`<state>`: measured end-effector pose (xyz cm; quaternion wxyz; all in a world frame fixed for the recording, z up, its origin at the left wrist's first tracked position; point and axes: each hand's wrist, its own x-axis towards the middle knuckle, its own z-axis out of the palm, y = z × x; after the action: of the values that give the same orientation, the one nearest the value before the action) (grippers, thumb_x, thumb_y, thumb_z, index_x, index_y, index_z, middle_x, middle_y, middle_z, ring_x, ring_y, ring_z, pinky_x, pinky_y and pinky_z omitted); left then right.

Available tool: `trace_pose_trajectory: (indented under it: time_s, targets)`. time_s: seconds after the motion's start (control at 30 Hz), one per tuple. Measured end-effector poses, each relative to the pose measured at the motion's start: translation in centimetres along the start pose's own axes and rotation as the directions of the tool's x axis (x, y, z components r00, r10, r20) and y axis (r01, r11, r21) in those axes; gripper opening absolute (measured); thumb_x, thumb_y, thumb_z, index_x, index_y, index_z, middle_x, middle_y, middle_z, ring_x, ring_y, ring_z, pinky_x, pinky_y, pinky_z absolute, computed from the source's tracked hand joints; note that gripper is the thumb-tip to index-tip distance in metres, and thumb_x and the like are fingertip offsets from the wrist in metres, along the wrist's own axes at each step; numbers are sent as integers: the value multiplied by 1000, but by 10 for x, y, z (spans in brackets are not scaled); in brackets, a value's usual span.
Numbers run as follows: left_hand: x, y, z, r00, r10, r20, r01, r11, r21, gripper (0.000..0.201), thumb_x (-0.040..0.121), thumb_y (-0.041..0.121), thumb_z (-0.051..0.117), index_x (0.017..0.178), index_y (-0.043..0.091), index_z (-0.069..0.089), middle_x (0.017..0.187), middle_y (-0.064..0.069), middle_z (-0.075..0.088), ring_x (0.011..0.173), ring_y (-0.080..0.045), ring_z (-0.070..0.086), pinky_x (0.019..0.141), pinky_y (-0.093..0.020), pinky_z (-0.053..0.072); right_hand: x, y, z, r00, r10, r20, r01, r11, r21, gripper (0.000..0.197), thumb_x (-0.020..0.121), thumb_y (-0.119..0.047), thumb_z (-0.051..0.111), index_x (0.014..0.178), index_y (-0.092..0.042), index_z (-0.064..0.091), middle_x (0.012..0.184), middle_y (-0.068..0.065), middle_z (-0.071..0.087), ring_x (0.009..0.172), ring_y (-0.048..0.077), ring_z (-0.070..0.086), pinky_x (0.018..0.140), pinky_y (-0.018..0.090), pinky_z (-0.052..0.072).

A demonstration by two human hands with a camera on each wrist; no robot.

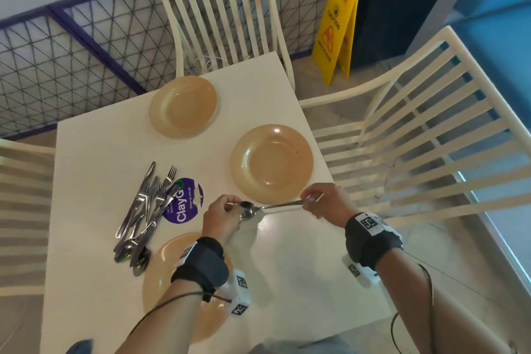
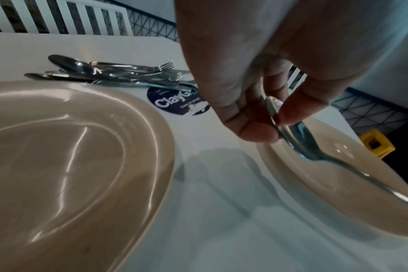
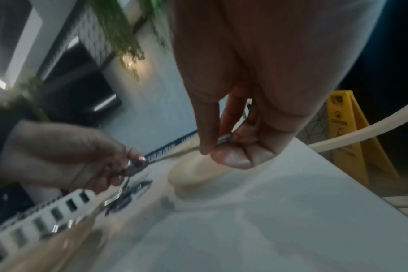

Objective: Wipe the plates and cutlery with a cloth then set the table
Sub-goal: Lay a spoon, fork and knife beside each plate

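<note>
A steel spoon hangs level above the white table, held at both ends. My left hand pinches its bowl between thumb and fingers. My right hand pinches the handle's tip. Three tan plates lie on the table: a far one, a right one just beyond the spoon, and a near one partly under my left forearm. A pile of forks, knives and spoons lies at the left. I see no cloth plainly.
A round purple sticker sits beside the cutlery pile. White slatted chairs stand at the far side, right and left. A yellow wet-floor sign stands on the floor beyond the table, by a mesh fence.
</note>
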<state>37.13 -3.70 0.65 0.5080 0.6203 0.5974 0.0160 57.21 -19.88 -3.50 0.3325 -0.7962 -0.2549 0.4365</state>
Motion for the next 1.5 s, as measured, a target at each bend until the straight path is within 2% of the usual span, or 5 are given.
trace_pose_trajectory:
  time_s: [0.23, 0.37, 0.63, 1.03, 1.5]
  targets:
    - [54, 41, -20, 983, 52, -174, -82, 982, -170, 18, 87, 6, 71, 89, 23, 64, 92, -13, 73, 64, -21, 61, 78, -43, 58, 64, -54, -33, 998, -10, -66, 31, 943, 333, 21, 83, 8, 70, 93, -10, 66, 50, -11, 61, 65, 24, 63, 80, 43, 58]
    - [94, 70, -20, 967, 9, -256, -76, 965, -252, 16, 87, 6, 70, 85, 22, 70, 81, -5, 72, 57, -16, 64, 81, -39, 63, 112, -85, -45, 994, 87, -63, -47, 876, 480, 20, 84, 13, 67, 86, -7, 65, 82, 16, 70, 75, 31, 68, 85, 47, 60]
    - [172, 104, -10, 955, -31, -296, -45, 968, -248, 16, 86, 12, 71, 88, 26, 78, 90, -6, 76, 62, -17, 64, 86, -37, 62, 202, -105, -44, 927, 247, -283, -161, 942, 295, 22, 78, -10, 81, 70, -27, 71, 90, 5, 76, 86, 19, 74, 85, 31, 61]
    - [219, 97, 5, 966, -104, -238, 43, 968, -247, 23, 91, 2, 69, 109, 13, 77, 106, -11, 75, 67, -17, 68, 52, -13, 56, 248, -106, -33, 889, 233, -395, -262, 965, -19, 12, 78, -12, 81, 87, -20, 79, 104, 9, 69, 93, 27, 66, 86, 30, 56]
    - [214, 90, -6, 983, -133, -129, 77, 928, -365, 18, 77, 13, 79, 93, 21, 76, 106, -10, 75, 81, -25, 73, 88, -37, 62, 230, -113, -38, 911, 147, -385, -240, 949, -204, 26, 85, -14, 74, 111, -16, 74, 114, 10, 66, 93, 28, 60, 81, 28, 49]
